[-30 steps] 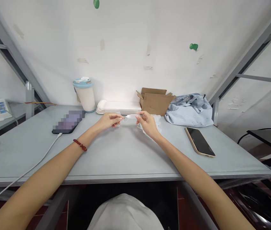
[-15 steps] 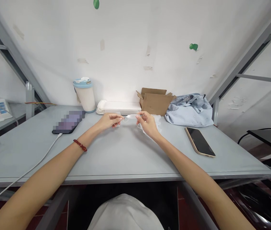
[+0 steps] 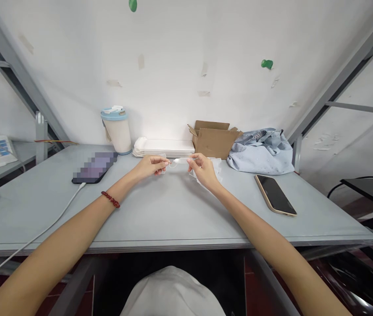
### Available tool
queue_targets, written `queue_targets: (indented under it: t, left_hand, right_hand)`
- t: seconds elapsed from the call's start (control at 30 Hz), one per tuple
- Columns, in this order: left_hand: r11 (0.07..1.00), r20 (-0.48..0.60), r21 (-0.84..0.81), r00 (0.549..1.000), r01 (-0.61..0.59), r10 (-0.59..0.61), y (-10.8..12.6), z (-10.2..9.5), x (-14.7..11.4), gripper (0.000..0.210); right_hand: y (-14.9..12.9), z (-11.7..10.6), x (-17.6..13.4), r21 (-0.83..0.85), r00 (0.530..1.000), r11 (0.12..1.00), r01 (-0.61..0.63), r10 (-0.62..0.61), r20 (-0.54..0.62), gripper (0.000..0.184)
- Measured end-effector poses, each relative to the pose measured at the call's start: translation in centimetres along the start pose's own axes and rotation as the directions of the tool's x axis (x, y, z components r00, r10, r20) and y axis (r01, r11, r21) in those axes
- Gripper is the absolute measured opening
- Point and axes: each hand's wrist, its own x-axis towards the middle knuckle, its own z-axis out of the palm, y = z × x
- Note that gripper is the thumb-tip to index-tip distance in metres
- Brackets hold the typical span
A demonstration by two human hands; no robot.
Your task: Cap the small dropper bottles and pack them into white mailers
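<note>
Over the rear middle of the table, my left hand point(image 3: 153, 165) pinches the end of a thin, pale looped cord point(image 3: 173, 165) between thumb and fingertips. Facing it, my right hand point(image 3: 204, 169) is closed on a small white tube-like piece point(image 3: 181, 160), its narrow end pointing at my left hand. The exact kind of this piece is too small to make out. Crumpled clear plastic point(image 3: 217, 166) lies behind and beside my right hand. A little more translucent material shows behind the left fingers.
Along the wall stand a cup with a blue lid point(image 3: 117, 130), a stack of flat white pieces point(image 3: 169, 146), an open cardboard box point(image 3: 214, 141) and bunched blue cloth point(image 3: 260, 153). A charging phone point(image 3: 95, 167) lies left on the grey table point(image 3: 173, 215), another phone point(image 3: 276, 195) right.
</note>
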Motion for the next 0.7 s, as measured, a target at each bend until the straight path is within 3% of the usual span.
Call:
queue_targets:
  t: [0.7]
  left_hand:
    - [0.999, 0.004, 0.038, 1.000, -0.014, 0.014, 0.11, 0.05, -0.05, 0.036]
  right_hand:
    - [-0.21, -0.15, -0.06, -0.089, 1.000, 0.996, 0.023, -0.021, 0.023, 0.026]
